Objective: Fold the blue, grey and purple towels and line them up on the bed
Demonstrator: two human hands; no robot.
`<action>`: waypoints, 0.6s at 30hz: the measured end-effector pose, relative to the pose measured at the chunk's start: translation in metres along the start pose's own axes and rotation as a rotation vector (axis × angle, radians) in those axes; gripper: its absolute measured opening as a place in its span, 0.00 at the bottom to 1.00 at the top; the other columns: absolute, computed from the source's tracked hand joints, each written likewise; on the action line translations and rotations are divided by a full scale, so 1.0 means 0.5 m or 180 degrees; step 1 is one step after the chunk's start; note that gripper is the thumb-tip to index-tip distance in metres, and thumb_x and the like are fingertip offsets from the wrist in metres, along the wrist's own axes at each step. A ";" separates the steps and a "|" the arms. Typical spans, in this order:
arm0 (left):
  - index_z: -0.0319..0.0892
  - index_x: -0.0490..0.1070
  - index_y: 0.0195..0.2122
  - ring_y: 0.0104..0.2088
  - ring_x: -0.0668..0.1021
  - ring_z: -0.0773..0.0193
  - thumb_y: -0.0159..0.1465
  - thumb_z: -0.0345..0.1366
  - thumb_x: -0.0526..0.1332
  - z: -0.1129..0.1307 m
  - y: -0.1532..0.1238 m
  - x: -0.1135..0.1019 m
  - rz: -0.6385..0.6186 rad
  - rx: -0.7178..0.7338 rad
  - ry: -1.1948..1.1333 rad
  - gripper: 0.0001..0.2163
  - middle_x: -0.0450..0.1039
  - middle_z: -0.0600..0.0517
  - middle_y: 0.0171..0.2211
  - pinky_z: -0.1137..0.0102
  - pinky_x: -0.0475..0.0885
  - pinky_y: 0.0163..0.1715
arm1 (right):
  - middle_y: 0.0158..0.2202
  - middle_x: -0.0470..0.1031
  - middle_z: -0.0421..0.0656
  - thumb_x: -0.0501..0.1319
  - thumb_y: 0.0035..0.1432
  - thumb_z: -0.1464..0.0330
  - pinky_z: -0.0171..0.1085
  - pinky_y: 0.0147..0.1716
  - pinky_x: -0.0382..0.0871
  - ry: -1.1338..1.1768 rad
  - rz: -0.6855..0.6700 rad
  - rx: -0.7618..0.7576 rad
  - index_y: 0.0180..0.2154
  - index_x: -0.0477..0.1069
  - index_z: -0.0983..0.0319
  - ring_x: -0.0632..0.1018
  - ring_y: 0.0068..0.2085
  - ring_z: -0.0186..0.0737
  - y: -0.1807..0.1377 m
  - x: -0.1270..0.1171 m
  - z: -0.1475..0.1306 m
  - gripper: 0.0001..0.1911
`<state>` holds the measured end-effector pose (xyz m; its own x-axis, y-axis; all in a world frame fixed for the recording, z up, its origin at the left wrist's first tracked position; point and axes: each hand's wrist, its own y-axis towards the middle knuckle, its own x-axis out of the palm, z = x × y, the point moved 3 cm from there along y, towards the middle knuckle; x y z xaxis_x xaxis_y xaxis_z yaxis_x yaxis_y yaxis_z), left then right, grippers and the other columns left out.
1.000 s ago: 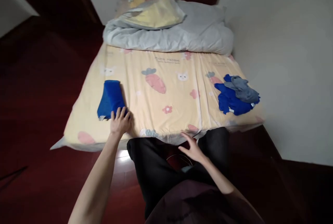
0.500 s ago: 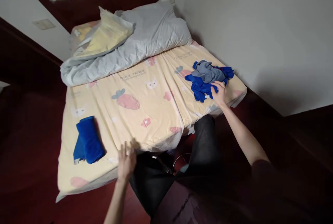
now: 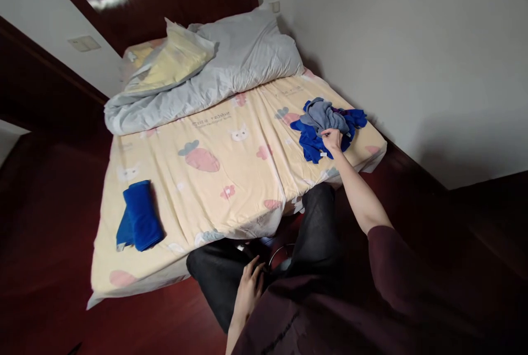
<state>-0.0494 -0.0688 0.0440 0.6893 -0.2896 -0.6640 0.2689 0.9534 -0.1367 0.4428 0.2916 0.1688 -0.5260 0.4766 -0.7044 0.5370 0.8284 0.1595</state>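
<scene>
A crumpled grey towel (image 3: 324,115) lies on top of several blue towels (image 3: 309,143) at the bed's right side; a small white tag shows on the blue fabric. My right hand (image 3: 332,139) is closed on the near edge of the grey towel, its fingertips partly hidden. Down by my lap, my left hand (image 3: 251,289) rests over my dark trousers with its fingers somewhat apart and nothing in it. Folded blue towels (image 3: 142,216) lie stacked at the left front of the bed, out of reach of both hands.
The bed (image 3: 223,190) has a cream sheet with carrots and rabbits. A grey quilt (image 3: 251,47) and a yellow pillow (image 3: 181,55) are heaped at its head. A white wall (image 3: 396,58) stands close on the right. Dark red floor (image 3: 45,206) surrounds the bed.
My left hand has drawn back from the bed edge to my lap. The right hand has shifted from the blue towels up onto the grey towel and closed on it.
</scene>
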 end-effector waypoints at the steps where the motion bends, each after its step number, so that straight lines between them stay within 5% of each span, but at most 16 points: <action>1: 0.50 0.81 0.51 0.60 0.78 0.47 0.69 0.39 0.56 0.009 0.008 -0.008 -0.0023 0.0062 -0.0009 0.15 0.75 0.44 0.60 0.47 0.77 0.61 | 0.41 0.84 0.55 0.60 0.55 0.75 0.38 0.45 0.75 0.0082 -0.0053 -0.0053 0.42 0.81 0.69 0.81 0.40 0.45 -0.012 -0.006 -0.003 0.15; 6: 0.52 0.79 0.55 0.60 0.78 0.49 0.72 0.38 0.55 0.080 0.042 -0.027 0.0124 0.0254 -0.0146 0.16 0.76 0.45 0.59 0.49 0.76 0.62 | 0.33 0.81 0.43 0.60 0.49 0.79 0.32 0.33 0.69 0.0582 -0.0944 -0.0798 0.42 0.80 0.67 0.76 0.28 0.34 -0.154 -0.009 -0.053 0.17; 9: 0.51 0.76 0.59 0.62 0.77 0.50 0.73 0.38 0.55 0.130 0.062 -0.043 0.0299 0.0401 -0.0255 0.17 0.74 0.44 0.60 0.50 0.73 0.65 | 0.26 0.75 0.38 0.60 0.49 0.78 0.32 0.30 0.66 0.0934 -0.1652 -0.1177 0.34 0.80 0.64 0.73 0.27 0.34 -0.304 -0.010 -0.098 0.12; 12: 0.51 0.72 0.63 0.63 0.76 0.51 0.74 0.37 0.56 0.170 0.081 -0.068 0.0660 0.0544 -0.0310 0.18 0.72 0.43 0.62 0.50 0.72 0.66 | 0.32 0.76 0.41 0.61 0.52 0.77 0.35 0.37 0.69 0.1392 -0.2285 -0.1726 0.33 0.79 0.62 0.76 0.35 0.38 -0.473 -0.021 -0.144 0.09; 18: 0.50 0.69 0.65 0.61 0.77 0.52 0.73 0.36 0.59 0.204 0.090 -0.086 0.0916 0.0784 -0.0485 0.20 0.74 0.43 0.60 0.52 0.75 0.62 | 0.33 0.74 0.40 0.61 0.56 0.76 0.37 0.38 0.72 0.2165 -0.2636 -0.1241 0.31 0.72 0.59 0.76 0.35 0.38 -0.761 -0.018 -0.164 0.07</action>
<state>0.0017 -0.0222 0.1413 0.8468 -0.0407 -0.5304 0.1908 0.9540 0.2314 0.1891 -0.0036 0.1712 -0.9356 -0.2969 -0.1914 -0.3206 0.9411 0.1077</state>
